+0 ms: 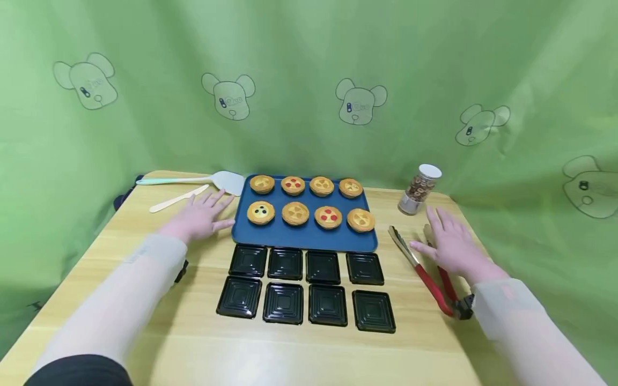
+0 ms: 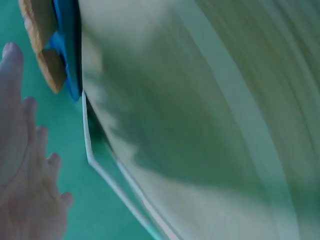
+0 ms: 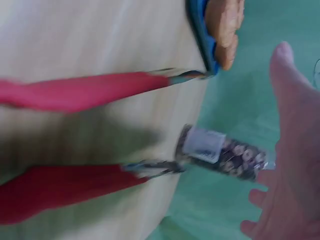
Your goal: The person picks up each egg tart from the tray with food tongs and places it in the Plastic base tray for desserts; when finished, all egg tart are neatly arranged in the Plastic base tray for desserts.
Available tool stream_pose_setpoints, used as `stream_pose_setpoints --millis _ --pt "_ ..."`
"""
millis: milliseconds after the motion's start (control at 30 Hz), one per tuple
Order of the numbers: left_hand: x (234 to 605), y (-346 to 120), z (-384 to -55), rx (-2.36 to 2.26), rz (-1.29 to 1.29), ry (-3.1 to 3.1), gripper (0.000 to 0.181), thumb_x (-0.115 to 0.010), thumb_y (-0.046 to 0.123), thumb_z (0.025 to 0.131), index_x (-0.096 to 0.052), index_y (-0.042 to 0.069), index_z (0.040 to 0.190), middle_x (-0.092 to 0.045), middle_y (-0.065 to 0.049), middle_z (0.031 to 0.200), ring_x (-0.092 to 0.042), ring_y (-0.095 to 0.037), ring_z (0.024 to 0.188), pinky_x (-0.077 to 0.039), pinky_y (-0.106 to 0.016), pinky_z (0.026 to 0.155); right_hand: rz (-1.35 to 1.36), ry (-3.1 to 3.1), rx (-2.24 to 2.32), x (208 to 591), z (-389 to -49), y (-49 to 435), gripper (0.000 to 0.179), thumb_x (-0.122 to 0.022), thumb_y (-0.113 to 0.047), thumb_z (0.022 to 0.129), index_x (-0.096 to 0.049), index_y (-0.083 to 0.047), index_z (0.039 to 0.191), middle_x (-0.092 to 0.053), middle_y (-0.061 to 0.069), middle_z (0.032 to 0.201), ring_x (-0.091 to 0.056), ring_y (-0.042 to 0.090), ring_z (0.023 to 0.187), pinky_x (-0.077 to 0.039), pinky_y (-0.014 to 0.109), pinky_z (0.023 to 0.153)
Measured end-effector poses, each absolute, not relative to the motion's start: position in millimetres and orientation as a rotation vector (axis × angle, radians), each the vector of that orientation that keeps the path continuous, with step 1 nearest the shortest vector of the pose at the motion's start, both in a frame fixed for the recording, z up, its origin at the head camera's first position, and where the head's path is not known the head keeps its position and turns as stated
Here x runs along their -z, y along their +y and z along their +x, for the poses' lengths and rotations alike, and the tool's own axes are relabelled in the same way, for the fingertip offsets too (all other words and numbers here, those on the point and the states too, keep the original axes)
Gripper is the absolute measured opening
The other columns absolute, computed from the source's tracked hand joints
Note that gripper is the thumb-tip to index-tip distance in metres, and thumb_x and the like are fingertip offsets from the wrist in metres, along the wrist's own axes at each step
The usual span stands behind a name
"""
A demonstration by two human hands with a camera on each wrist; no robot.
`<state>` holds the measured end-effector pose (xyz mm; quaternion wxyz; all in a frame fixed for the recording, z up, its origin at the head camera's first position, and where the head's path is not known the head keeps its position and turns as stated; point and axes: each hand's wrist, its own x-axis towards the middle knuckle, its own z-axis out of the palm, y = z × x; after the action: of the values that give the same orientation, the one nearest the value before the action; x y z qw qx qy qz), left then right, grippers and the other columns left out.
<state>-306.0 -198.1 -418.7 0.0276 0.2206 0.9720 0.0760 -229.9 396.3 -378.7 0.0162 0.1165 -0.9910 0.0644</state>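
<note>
My left hand [image 1: 198,214] hovers with spread fingers beside the left edge of a blue tray [image 1: 304,239], holding nothing. The tray carries two rows of egg tarts [image 1: 295,213], some topped with red or dark pieces. A spatula [image 1: 228,181] with a white blade and mint handle lies beyond my left fingertips, alongside a cream-coloured flat stick [image 1: 176,200]. My right hand [image 1: 454,244], fingers straight and apart, is over red-handled tongs [image 1: 431,286] and partly hides them in the head view. In the right wrist view both tong arms [image 3: 105,90] spread apart on the table.
Several black square plastic bases [image 1: 285,303] sit in two rows in front of the tray. A clear jar [image 1: 418,192] with a white lid and brown rings inside stands at the back right. Green curtain [image 1: 299,48] closes off the back and sides of the wooden table [image 1: 289,348].
</note>
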Motion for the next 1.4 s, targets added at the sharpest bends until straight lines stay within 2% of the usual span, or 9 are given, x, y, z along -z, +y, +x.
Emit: stream_pose_setpoints --millis 167,267,400,500,667,833,967,1100,1400 --pt "433 -190 -309 -0.267 0.629 2.881 0.077 -0.038 0.059 0.101 -0.015 0.016 0.16 -0.008 -0.016 0.164 -0.007 -0.046 0.146 0.001 -0.066 0.113 0.263 -3.187 -0.201 395 -226 404 0.117 -0.058 -0.068 0.088 -0.006 0.017 0.15 -0.023 0.05 0.141 -0.027 0.065 0.126 -0.025 0.071 0.103" --pt "436 -186 -310 -0.28 0.591 2.839 0.077 -0.038 0.059 0.101 -0.013 0.016 0.16 -0.009 -0.015 0.164 -0.008 -0.045 0.146 0.0 -0.066 0.113 0.22 -3.225 -0.257 404 -221 407 0.115 -0.064 -0.07 0.082 -0.027 0.025 0.137 -0.048 0.047 0.115 -0.053 0.057 0.102 -0.046 0.064 0.087" --pt "436 -185 -311 -0.288 0.577 2.821 0.079 -0.04 0.058 0.101 -0.011 0.015 0.16 -0.01 -0.014 0.164 -0.009 -0.044 0.146 -0.001 -0.066 0.113 0.129 -3.283 -0.342 413 -215 409 0.103 -0.069 -0.073 0.076 -0.043 0.02 0.113 -0.053 0.027 0.089 -0.055 0.032 0.073 -0.051 0.044 0.061" --pt "435 -184 -313 -0.319 0.572 2.802 0.082 -0.042 0.059 0.1 -0.008 0.014 0.16 -0.009 -0.014 0.164 -0.009 -0.043 0.147 -0.001 -0.065 0.114 0.066 -3.309 -0.409 417 -213 408 0.081 -0.071 -0.065 0.08 -0.053 0.013 0.092 -0.055 0.019 0.077 -0.058 0.025 0.059 -0.05 0.038 0.049" --pt "432 -181 -317 -0.361 0.56 2.769 0.085 -0.044 0.059 0.099 -0.005 0.013 0.16 -0.007 -0.014 0.164 -0.007 -0.042 0.147 -0.002 -0.064 0.114 0.018 -3.286 -0.559 417 -216 408 0.048 -0.073 -0.044 0.087 -0.053 -0.005 0.067 -0.053 0.006 0.057 -0.055 0.018 0.046 -0.048 0.035 0.043" --pt "432 -180 -319 -0.392 0.56 2.744 0.086 -0.045 0.057 0.1 -0.004 0.013 0.16 -0.005 -0.014 0.164 -0.004 -0.041 0.147 -0.003 -0.064 0.114 -0.022 -3.194 -0.675 414 -220 406 0.048 -0.071 -0.042 0.089 -0.05 0.0 0.081 -0.05 0.008 0.067 -0.051 0.021 0.056 -0.044 0.035 0.046" --pt "437 -181 -323 -0.416 0.563 2.727 0.087 -0.044 0.06 0.099 -0.003 0.014 0.16 -0.004 -0.013 0.164 -0.002 -0.041 0.148 -0.002 -0.064 0.114 0.032 -3.061 -0.794 412 -225 397 0.062 -0.071 -0.045 0.09 -0.051 0.011 0.109 -0.058 0.016 0.084 -0.055 0.024 0.069 -0.048 0.035 0.054" --pt "446 -182 -327 -0.435 0.569 2.712 0.089 -0.043 0.064 0.097 -0.001 0.017 0.16 -0.002 -0.012 0.165 0.0 -0.04 0.148 0.0 -0.064 0.114 0.145 -2.979 -0.843 409 -228 386 0.073 -0.077 -0.043 0.086 -0.052 0.01 0.129 -0.064 0.019 0.098 -0.058 0.025 0.079 -0.05 0.032 0.061" --pt "444 -181 -321 -0.525 0.596 2.702 0.089 -0.047 0.062 0.097 -0.006 0.013 0.16 -0.006 -0.016 0.164 -0.001 -0.043 0.147 0.001 -0.066 0.113 0.294 -2.989 -0.779 414 -240 372 0.066 -0.084 -0.031 0.08 -0.058 0.008 0.127 -0.063 0.016 0.094 -0.056 0.024 0.081 -0.048 0.035 0.068"
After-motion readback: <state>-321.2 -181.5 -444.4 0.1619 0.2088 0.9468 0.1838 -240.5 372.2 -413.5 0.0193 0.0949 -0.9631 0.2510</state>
